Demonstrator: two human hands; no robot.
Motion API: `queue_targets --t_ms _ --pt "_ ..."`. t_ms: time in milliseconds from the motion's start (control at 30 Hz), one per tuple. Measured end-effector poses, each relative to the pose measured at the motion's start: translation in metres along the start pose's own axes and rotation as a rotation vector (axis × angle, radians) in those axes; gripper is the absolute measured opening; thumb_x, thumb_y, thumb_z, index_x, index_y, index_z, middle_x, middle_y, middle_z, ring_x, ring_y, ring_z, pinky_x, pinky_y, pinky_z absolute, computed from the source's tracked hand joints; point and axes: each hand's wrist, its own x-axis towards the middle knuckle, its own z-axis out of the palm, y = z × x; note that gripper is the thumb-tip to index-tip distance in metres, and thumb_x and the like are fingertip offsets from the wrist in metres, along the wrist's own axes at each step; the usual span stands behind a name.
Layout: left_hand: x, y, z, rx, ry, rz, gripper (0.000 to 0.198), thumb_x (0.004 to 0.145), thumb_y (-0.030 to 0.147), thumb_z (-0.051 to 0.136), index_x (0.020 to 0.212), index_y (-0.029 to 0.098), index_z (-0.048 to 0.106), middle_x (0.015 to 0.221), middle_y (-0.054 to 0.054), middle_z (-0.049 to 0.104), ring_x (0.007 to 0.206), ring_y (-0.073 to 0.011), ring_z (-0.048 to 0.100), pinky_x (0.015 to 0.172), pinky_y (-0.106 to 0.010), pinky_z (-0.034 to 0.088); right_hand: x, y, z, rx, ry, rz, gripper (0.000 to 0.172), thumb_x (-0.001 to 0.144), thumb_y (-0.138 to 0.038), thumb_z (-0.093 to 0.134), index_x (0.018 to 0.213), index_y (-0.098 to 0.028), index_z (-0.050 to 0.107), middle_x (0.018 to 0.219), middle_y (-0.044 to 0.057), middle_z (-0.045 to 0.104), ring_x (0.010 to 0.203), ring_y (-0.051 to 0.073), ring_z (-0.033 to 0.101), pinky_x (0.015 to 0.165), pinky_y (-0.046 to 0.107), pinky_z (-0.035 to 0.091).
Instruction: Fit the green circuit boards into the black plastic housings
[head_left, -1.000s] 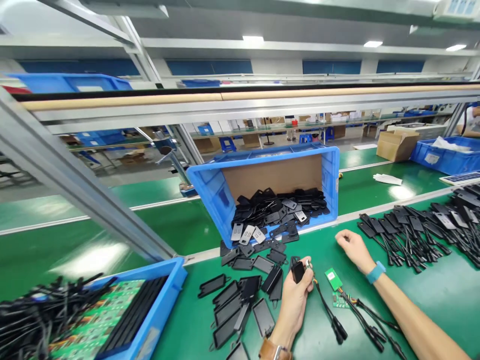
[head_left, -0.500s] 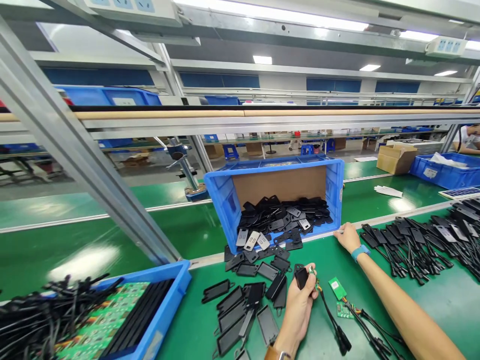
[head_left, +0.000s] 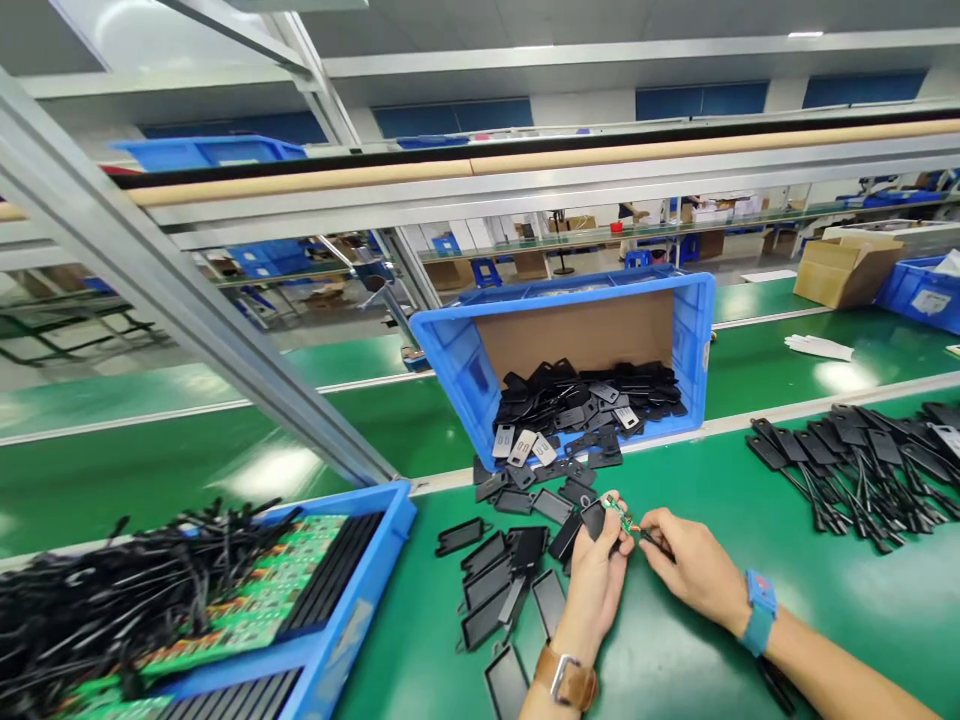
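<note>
My left hand (head_left: 596,565), with a brown strap at the wrist, grips a small black plastic case (head_left: 592,518). A green circuit board (head_left: 618,514) sits at the case's edge, under the left fingertips; whether it is inside the case cannot be made out. Close beside it, my right hand (head_left: 697,572) pinches the black cable (head_left: 651,541) near the coloured wires of that board. A teal band circles the right wrist. Several open black case halves (head_left: 486,590) lie to the left of my left hand. Black cable ends (head_left: 776,686) show beneath my right forearm.
A tipped blue bin (head_left: 562,300) full of black covers faces me. At the left stands a blue tray (head_left: 375,570) with cabled green boards and black strips. Cabled black units (head_left: 847,470) lie at the right. A metal post (head_left: 225,330) slants across the left.
My right hand has come from beside the bin's lower right corner to the cable at my left hand. The board is now raised at the case. The view has tilted downward.
</note>
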Motion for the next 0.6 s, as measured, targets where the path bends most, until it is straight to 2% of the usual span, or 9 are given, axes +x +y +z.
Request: queue_targets --t_ms 100,200,267,333,433,600 --pt "-0.001 0.002 0.0 0.102 -0.036 0.003 0.047 0.068 0.036 0.087 0.107 0.017 0.07 0.094 -0.004 0.062 0.063 -0.0058 0.046 0.054 -0.021 0.037 0.003 0.006 -0.011 -0.044 0.032 -0.075 0.012 0.099 -0.024 0.048 0.103 -0.023 0.059 0.09 0.005 0.067 0.08 0.02 0.063 0.072 0.033 0.048" --pt "-0.003 0.005 -0.001 0.199 -0.12 -0.091 0.045 0.07 0.037 0.085 0.107 0.015 0.07 0.089 -0.004 0.061 0.061 -0.0055 0.044 0.053 -0.021 0.035 0.007 0.01 -0.026 -0.034 -0.005 -0.162 0.011 0.099 -0.023 0.05 0.101 -0.022 0.061 0.106 0.009 0.067 0.098 0.023 0.062 0.084 0.038 0.05" --pt "-0.003 0.006 -0.003 0.232 -0.172 -0.166 0.042 0.072 0.037 0.084 0.104 0.013 0.071 0.083 -0.004 0.06 0.06 -0.0059 0.043 0.052 -0.021 0.033 0.009 0.011 -0.033 0.006 -0.041 -0.208 0.008 0.097 -0.02 0.053 0.099 -0.022 0.06 0.127 0.01 0.061 0.118 0.026 0.054 0.096 0.042 0.048" --pt "-0.003 0.006 -0.004 0.238 -0.206 -0.214 0.038 0.073 0.036 0.083 0.099 0.012 0.07 0.078 -0.003 0.058 0.059 -0.0059 0.043 0.051 -0.02 0.032 0.01 0.01 -0.038 0.064 -0.082 -0.23 0.007 0.096 -0.017 0.054 0.098 -0.022 0.059 0.135 0.01 0.057 0.129 0.026 0.046 0.104 0.044 0.044" --pt "-0.004 0.007 -0.005 0.233 -0.229 -0.253 0.032 0.076 0.035 0.081 0.093 0.011 0.069 0.073 -0.002 0.055 0.059 -0.0058 0.042 0.051 -0.019 0.032 0.011 0.008 -0.04 0.149 -0.132 -0.225 0.007 0.094 -0.015 0.056 0.096 -0.022 0.057 0.128 0.009 0.061 0.127 0.023 0.048 0.105 0.043 0.044" --pt "-0.007 0.008 -0.001 0.194 -0.229 -0.307 0.032 0.077 0.037 0.08 0.091 0.011 0.068 0.076 -0.003 0.058 0.059 -0.0059 0.044 0.051 -0.018 0.034 0.01 0.005 -0.042 0.188 -0.142 -0.2 0.006 0.092 -0.016 0.059 0.094 -0.021 0.056 0.123 0.01 0.06 0.12 0.024 0.052 0.1 0.044 0.046"
